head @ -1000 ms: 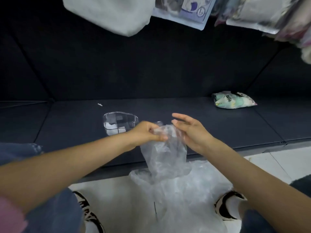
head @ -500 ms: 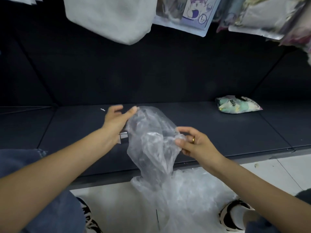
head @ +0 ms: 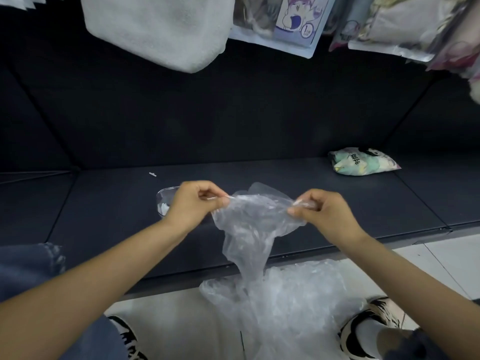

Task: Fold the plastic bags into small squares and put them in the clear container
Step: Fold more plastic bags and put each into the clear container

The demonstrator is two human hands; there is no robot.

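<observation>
A crumpled clear plastic bag (head: 253, 222) hangs in the air over the front of the dark shelf. My left hand (head: 194, 202) pinches its top left corner and my right hand (head: 320, 211) pinches its top right corner, so the top edge is stretched between them. Its lower part trails down to a pile of more clear plastic bags (head: 283, 302) on the white floor. The clear container (head: 164, 201) stands on the shelf just behind my left hand, mostly hidden by it, with something white inside.
The dark shelf (head: 337, 203) runs left to right, with a pastel packaged item (head: 362, 162) at its back right. A white towel (head: 161, 27) and packaged goods (head: 298, 19) hang above. My shoes (head: 368, 328) rest on the floor beside the pile.
Both hands shifted along the bag to its top corners and drew apart, stretching the top edge flat. My left hand moved down and right in front of the container.
</observation>
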